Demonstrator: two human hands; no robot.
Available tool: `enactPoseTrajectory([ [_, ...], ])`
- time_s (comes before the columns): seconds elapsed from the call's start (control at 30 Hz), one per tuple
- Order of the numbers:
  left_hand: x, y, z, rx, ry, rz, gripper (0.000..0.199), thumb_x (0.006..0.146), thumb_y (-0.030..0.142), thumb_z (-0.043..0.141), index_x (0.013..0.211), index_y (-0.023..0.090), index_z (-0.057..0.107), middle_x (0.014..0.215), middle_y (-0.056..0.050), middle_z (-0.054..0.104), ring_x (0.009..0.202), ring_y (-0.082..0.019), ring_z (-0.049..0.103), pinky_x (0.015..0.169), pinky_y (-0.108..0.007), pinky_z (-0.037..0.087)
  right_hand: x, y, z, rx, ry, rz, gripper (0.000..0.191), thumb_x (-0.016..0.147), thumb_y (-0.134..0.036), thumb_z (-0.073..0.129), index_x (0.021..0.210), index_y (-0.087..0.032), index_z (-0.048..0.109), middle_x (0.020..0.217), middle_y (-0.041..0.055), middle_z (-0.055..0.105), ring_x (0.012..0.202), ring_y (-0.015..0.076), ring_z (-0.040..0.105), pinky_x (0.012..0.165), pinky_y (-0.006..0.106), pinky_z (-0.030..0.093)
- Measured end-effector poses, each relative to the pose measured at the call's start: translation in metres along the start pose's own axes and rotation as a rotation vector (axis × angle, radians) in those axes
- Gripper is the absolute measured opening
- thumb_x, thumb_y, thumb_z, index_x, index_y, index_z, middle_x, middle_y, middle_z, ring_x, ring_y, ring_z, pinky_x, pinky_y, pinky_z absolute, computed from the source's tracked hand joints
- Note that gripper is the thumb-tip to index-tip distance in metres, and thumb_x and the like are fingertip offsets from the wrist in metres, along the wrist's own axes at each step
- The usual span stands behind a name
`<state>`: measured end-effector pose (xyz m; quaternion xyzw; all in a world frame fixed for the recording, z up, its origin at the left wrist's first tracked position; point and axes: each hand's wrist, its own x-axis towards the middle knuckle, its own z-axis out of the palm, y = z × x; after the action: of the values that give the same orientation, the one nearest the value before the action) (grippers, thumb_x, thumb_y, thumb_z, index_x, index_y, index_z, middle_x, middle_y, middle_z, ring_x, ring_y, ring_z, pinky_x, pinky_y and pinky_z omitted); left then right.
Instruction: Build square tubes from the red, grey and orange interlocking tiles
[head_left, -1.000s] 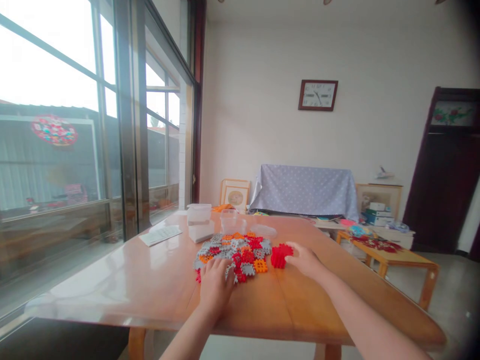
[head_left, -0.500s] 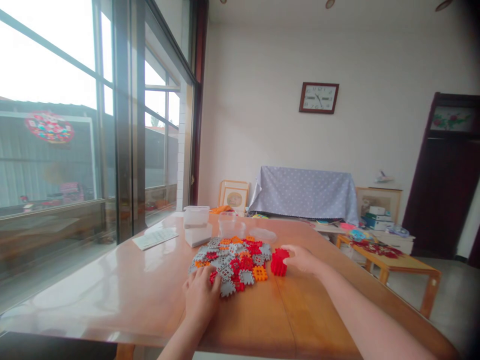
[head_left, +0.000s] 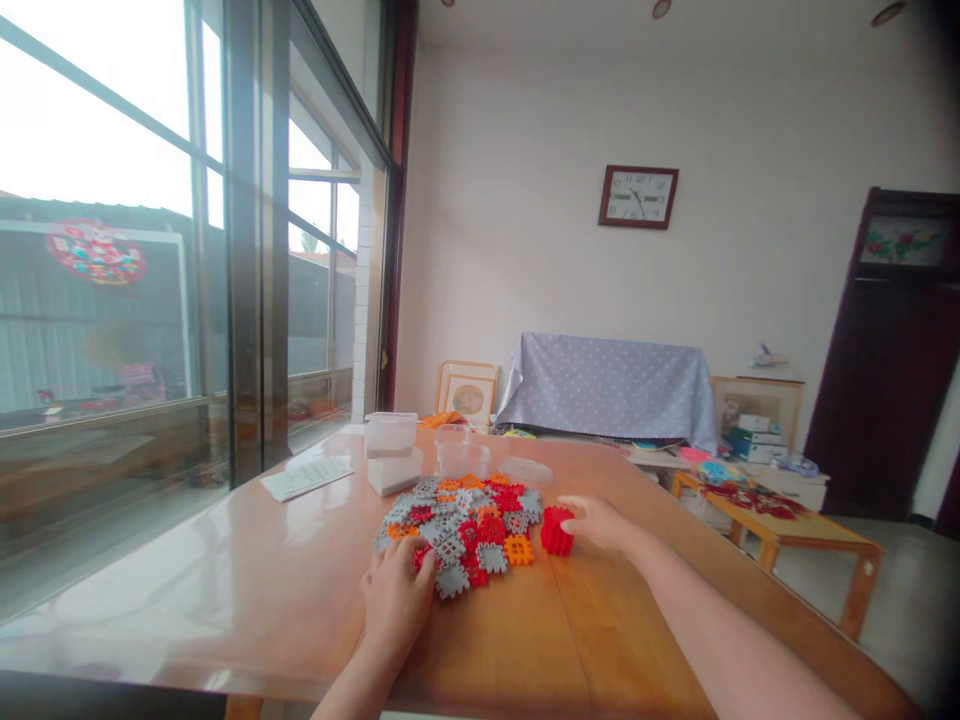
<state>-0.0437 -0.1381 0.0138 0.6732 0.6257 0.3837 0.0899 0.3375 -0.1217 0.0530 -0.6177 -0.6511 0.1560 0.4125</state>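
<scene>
In the head view, the red block stands on the tabletop just beside the right edge of the pile of toothed tiles, a narrow strip of bare wood between them. It looks like several notched squares pressed face to face, so it should be light and stiff, with ridged sides that give good purchase; a pinch across opposite sides, over all the layers, seems the safest hold, as squeezing one layer could prise it from the rest. At the right hand, the thumb overlaps the block's right side and the other fingers arch over beyond it; whether they press or merely rest there, I cannot tell. At the left hand, the fingers curl at the pile's near left edge with red showing beside the thumb, and I cannot tell whether a piece is gripped. The tiles appear to be hard plastic, thin and square with castellated rims: the grey tile has a solid centre, while the orange tile is pierced like a lattice. Such pieces are probably hard to break but apt to snag on neighbours, and best lifted by a free edge. Behind them sit smooth, translucent tubs, a clear rounded lid and flat printed paper, all on glossy, reflective wood.
</scene>
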Motion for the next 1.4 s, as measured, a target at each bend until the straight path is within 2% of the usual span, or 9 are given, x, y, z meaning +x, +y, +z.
enactPoseTrajectory([
  [0.3,0.002,0.000,-0.001,0.005,-0.022,-0.002,0.029,0.092,0.045,0.047,0.101,0.028,0.069,0.117,-0.006,0.069,0.115,-0.032,0.055,0.096,-0.047,0.037,0.000,0.002,0.006,0.018,-0.110,-0.018,0.042,0.072,-0.028,0.070,0.114,-0.018,0.074,0.116,0.0066,0.076,0.109,0.0265,0.070,0.103,0.044,0.050],
  [0.53,0.004,-0.002,0.002,0.033,-0.023,0.005,0.031,0.092,0.046,0.046,0.104,0.028,0.068,0.120,-0.007,0.067,0.115,-0.032,0.056,0.097,-0.049,0.037,-0.008,-0.018,0.015,-0.083,0.123,-0.056,0.047,0.081,-0.042,0.066,0.124,-0.022,0.069,0.138,0.0094,0.064,0.135,0.0298,0.052,0.117,0.049,0.035],
  [0.7,0.002,-0.001,0.006,0.091,-0.061,0.034,0.046,0.089,0.057,0.046,0.119,0.027,0.065,0.132,-0.010,0.062,0.124,-0.034,0.052,0.106,-0.052,0.033,-0.036,-0.048,0.053,-0.104,0.177,-0.144,0.042,0.088,-0.043,0.057,0.123,-0.023,0.069,0.136,0.0093,0.064,0.130,0.0263,0.055,0.113,0.043,0.041],
  [0.83,0.001,0.002,0.010,0.159,-0.128,0.055,0.075,0.078,0.068,0.054,0.139,0.025,0.054,0.150,-0.013,0.047,0.140,-0.038,0.037,0.116,-0.058,0.016,-0.062,-0.069,0.090,-0.139,0.083,-0.181,0.046,0.087,-0.041,0.059,0.128,-0.021,0.067,0.139,0.0104,0.061,0.132,0.0269,0.053,0.115,0.043,0.038],
  [0.93,0.001,0.003,0.012,0.195,-0.200,0.065,0.089,0.072,0.072,0.057,0.146,0.024,0.047,0.158,-0.015,0.038,0.147,-0.041,0.024,0.118,-0.062,0.007,-0.075,-0.083,0.110,-0.197,-0.033,-0.161,0.061,0.084,-0.045,0.064,0.141,-0.024,0.057,0.152,0.0092,0.049,0.144,0.0287,0.040,0.120,0.045,0.029],
  [1.0,0.000,0.003,0.012,0.206,-0.234,0.077,0.088,0.071,0.070,0.060,0.145,0.024,0.049,0.158,-0.015,0.038,0.148,-0.041,0.022,0.117,-0.063,0.005,-0.080,-0.091,0.119,-0.233,-0.139,-0.122,0.073,0.082,-0.050,0.066,0.149,-0.028,0.047,0.161,0.0071,0.037,0.150,0.0306,0.027,0.122,0.049,0.024],
  [1.13,0.000,0.000,0.013,0.183,-0.228,0.116,0.071,0.072,0.061,0.063,0.133,0.024,0.059,0.148,-0.014,0.051,0.143,-0.039,0.033,0.116,-0.062,0.011,-0.084,-0.102,0.134,-0.288,-0.278,-0.057,0.088,0.080,-0.057,0.067,0.156,-0.035,0.030,0.168,0.0048,0.018,0.154,0.0336,0.013,0.121,0.055,0.018],
  [1.23,0.001,-0.004,0.013,0.152,-0.196,0.123,0.059,0.074,0.051,0.064,0.125,0.024,0.062,0.139,-0.014,0.059,0.135,-0.037,0.044,0.114,-0.057,0.020,-0.083,-0.103,0.143,-0.344,-0.269,-0.064,0.084,0.079,-0.059,0.067,0.154,-0.035,0.036,0.166,0.0071,0.023,0.153,0.0359,0.018,0.119,0.057,0.019],
  [1.4,0.000,-0.007,0.012,0.080,-0.147,0.092,0.048,0.078,0.037,0.062,0.123,0.023,0.058,0.122,-0.011,0.069,0.119,-0.031,0.058,0.107,-0.046,0.032,-0.080,-0.095,0.152,-0.406,-0.080,-0.127,0.051,0.085,-0.046,0.063,0.135,-0.032,0.062,0.147,0.0074,0.055,0.137,0.0314,0.047,0.113,0.047,0.032],
])
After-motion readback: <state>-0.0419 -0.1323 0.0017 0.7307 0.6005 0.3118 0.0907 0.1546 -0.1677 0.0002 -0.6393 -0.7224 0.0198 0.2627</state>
